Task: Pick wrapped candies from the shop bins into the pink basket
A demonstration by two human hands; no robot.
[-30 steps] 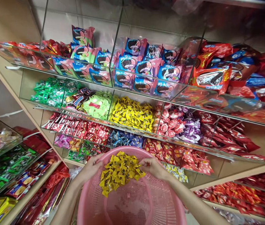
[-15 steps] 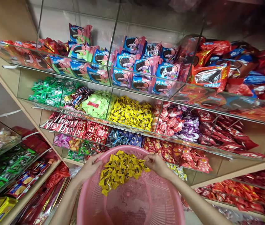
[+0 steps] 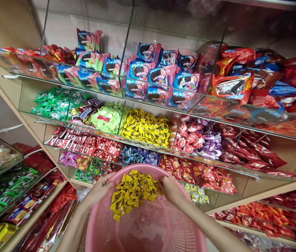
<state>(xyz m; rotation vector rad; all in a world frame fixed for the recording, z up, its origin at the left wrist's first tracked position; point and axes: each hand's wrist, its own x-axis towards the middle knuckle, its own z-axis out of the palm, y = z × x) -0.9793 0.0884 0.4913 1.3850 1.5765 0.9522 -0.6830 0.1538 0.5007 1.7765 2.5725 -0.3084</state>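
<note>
The clear-fronted shelves [image 3: 242, 126] on my monitor are holding blue cookie packs [image 3: 137, 70] above wrapped sweets [image 3: 145, 126]. Inside the pink basket [image 3: 100, 224], I'm seeing yellow-wrapped candies [image 3: 133, 190] bunching together.

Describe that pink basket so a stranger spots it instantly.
In front of the tiered, clear-fronted shelves, find a bare left hand and right hand. Between and below them is the round pink plastic basket. Its curved rim differs from the shelves' straight edges.

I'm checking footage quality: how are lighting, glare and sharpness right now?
Head view: yellow sweets in the pink basket look duller than the shelved yellow sweets; head view: glare whitens an orange-red packet; head view: upper right corner black, lower-right red packets blurred.
</note>
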